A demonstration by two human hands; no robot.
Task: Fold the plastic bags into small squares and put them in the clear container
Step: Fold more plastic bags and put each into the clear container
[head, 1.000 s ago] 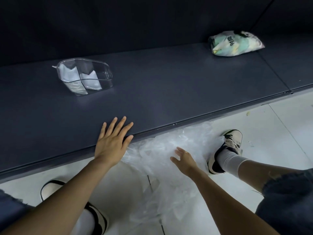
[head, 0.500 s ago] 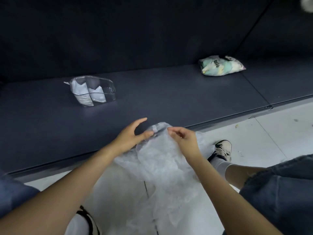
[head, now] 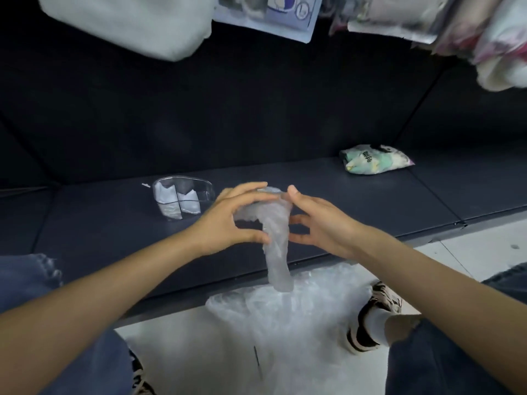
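I see both hands raised over the dark shelf (head: 342, 195), with one plastic bag (head: 275, 238) pinched between them. The left hand (head: 228, 220) has its fingers curled around the bag's upper left part, thumb underneath near the bag's gathered middle, so it is closed on the film. The right hand (head: 322, 220) meets the bag from the other side: its thumb presses the top edge and its fingers spread behind the film, so it too grips the bag rather than hanging loose. The bag is bunched at the top between the two hands and trails down in a twisted strand, its lower end hanging in front of the shelf's front edge.

Taking the shelf as my landmark, the clear container (head: 182, 199) sits on top of it, to the left of and just behind the left hand, apart from it. Inside I can make out white folded pieces standing against its walls. Farther right on the shelf, well apart from the hands, lies a pale printed packet (head: 373, 160). Below the shelf's front edge, on the light floor, a pile of loose plastic bags (head: 291, 323) lies between my knees, directly beneath the hanging strand. A shoe with a white sock (head: 370, 317) rests beside the pile's right edge.
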